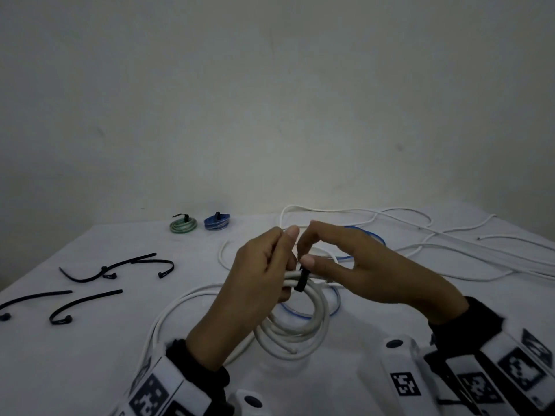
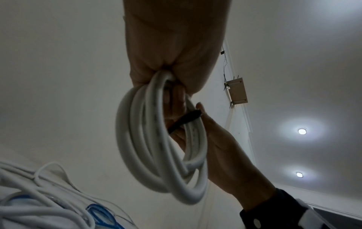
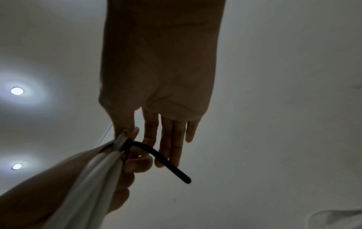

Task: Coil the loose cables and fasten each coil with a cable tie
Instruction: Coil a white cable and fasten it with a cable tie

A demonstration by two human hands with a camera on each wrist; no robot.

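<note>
The left hand [image 1: 258, 277] grips the coiled white round cable [image 1: 295, 325] while the right hand [image 1: 357, 265] pinches the black plastic cable tie [image 1: 301, 280] wrapped around it between thumb and forefinger.

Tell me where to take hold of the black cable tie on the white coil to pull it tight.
Grip the free tail of the black cable tie, which the right wrist view shows sticking out past the white coil. Come from the right with the right hand, pinching the tail near its tip, while the left hand holds the bundled strands. The tail curves clear of the coil, so it looks reachable.
</note>
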